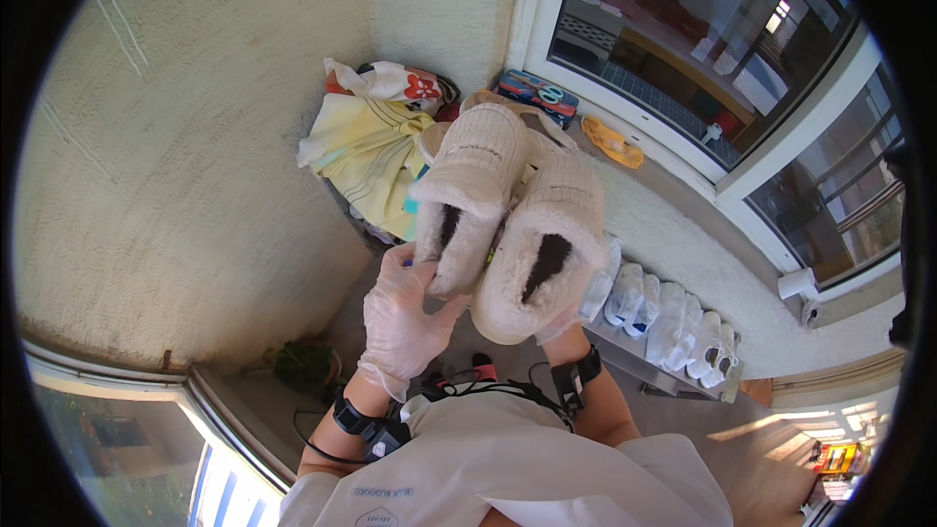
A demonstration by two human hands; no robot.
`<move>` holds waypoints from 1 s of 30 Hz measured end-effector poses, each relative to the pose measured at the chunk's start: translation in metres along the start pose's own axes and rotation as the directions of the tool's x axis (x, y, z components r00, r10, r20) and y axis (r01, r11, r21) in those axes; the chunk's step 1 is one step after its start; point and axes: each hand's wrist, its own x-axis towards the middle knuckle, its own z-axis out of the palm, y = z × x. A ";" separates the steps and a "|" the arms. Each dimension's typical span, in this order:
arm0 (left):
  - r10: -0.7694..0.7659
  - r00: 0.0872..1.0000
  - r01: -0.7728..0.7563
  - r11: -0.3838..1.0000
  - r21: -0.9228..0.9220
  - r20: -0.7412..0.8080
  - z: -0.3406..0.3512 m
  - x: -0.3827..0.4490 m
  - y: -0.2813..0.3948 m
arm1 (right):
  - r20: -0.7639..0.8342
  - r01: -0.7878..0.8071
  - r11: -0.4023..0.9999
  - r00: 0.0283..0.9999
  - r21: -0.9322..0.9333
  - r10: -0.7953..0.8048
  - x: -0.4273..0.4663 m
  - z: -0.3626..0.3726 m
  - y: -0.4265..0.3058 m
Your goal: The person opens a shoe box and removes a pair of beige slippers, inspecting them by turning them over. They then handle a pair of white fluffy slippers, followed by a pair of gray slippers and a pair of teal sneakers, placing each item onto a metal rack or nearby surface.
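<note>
Two cream fleece-lined slippers, the left one [468, 183] and the right one [545, 256], are held up side by side in front of me, openings towards me. My left hand [406, 315], in a clear plastic glove, grips the heel of the left slipper with fingers at its rim. Also gloved, my right hand [564, 322] is at the heel of the right slipper, its fingers mostly hidden beneath. Behind the toes, beige straps or footwear parts [545, 124] show partly. A yellow striped cloth [373, 161] lies beyond, to the left.
A low shelf [629, 348] at the right carries several white shoes [670, 322], some wrapped in plastic. On the window ledge are scissors [549, 94] on a blue case [523, 84] and an orange cloth [613, 141]. A potted plant [304, 366] stands at the lower left.
</note>
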 end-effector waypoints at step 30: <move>-0.061 0.998 0.056 0.977 0.206 0.015 0.081 0.129 -0.013 | 0.056 -0.035 0.993 0.998 -0.114 0.042 -0.052 -0.047 -0.081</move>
